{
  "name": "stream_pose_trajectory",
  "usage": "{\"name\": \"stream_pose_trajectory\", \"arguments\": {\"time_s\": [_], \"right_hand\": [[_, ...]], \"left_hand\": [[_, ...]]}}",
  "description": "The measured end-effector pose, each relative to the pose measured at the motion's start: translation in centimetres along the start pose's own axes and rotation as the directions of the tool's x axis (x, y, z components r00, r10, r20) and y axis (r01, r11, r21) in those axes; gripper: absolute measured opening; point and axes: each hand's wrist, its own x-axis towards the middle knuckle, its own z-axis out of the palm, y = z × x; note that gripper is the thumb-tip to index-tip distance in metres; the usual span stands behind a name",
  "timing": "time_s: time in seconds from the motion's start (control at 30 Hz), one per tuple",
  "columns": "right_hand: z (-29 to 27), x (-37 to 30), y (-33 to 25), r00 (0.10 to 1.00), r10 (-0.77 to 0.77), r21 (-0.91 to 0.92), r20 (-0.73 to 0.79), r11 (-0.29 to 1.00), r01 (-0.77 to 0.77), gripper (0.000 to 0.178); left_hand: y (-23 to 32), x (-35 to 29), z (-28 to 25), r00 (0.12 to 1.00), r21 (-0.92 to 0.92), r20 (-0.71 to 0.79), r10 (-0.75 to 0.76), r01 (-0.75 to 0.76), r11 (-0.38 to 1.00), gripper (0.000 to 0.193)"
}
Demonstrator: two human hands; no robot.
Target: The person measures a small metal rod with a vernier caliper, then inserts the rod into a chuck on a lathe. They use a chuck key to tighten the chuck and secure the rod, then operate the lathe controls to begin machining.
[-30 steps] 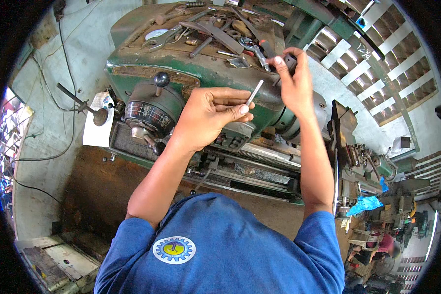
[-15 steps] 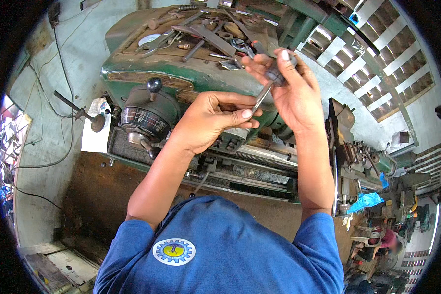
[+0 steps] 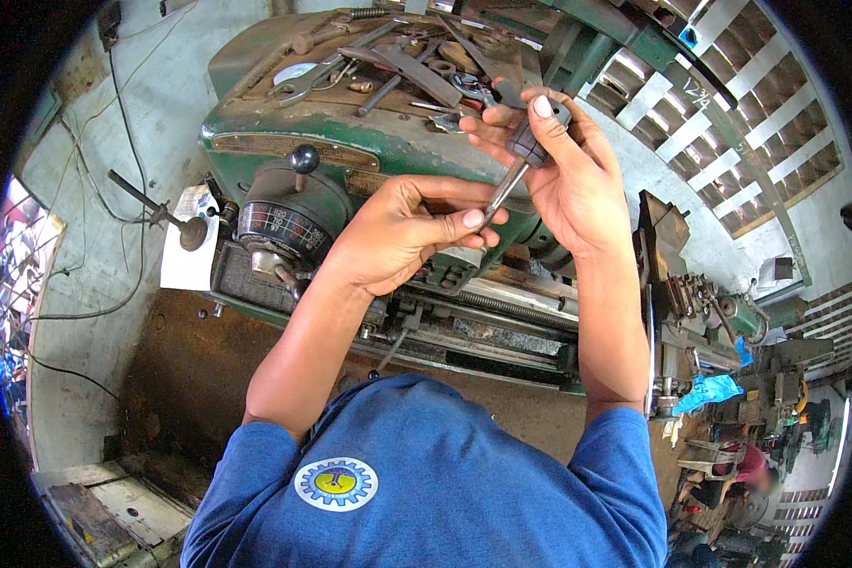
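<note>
Fingers of the left hand (image 3: pixel 393 232) pinch a slim, straight, silvery metal rod (image 3: pixel 507 185) near its lower end, thumb against forefinger, as I run the rig from afar; the grip so close to the end, I judge, leaves most of its length bare. The rod slants up and rightward from those fingertips, its upper end meeting a dark grey, rounded metal holder (image 3: pixel 526 144) grasped by the right hand (image 3: pixel 577 180). How deep it sits there, I cannot tell. The right thumb lies against the holder and the other fingers reach around behind it, partly hidden from me, apparently to steady it in line with the rod.

Beyond both sets of fingers stands a worn, green metal machine housing (image 3: pixel 407 156). On its top, up and left of the fingers, lie a grey, open-ended steel spanner (image 3: pixel 298 90) and a flat, grey steel bar (image 3: pixel 421 78), likely put there for easy reach. Left of the left fingers sits a round, black control dial (image 3: pixel 276 225), with a glossy black ball knob (image 3: pixel 304 158) above it, presumably placed for hand turning. Farther left hangs a white paper sheet (image 3: pixel 185 260).
</note>
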Motion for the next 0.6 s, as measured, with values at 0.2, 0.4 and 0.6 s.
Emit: {"name": "stream_pose_trajectory", "arguments": {"time_s": [0.2,0.4,0.6], "right_hand": [[0.1,-0.1,-0.2,1.0,-0.008,0.003,0.01,1.0,0.008,0.023],[-0.1,-0.4,0.2,0.999,-0.009,-0.087,-0.032,0.996,0.006,0.025],[0.6,-2.8,2.5,0.97,-0.234,-0.468,-0.06,0.865,0.18,0.025]], "left_hand": [[0.0,0.0,0.1,1.0,-0.012,0.003,0.004,-0.004,1.0,0.034],[-0.1,0.2,0.6,0.999,0.044,-0.002,0.032,-0.032,0.999,0.038],[-1.0,-0.1,2.5,0.964,0.329,-0.264,0.018,0.073,0.942,0.026]]}}
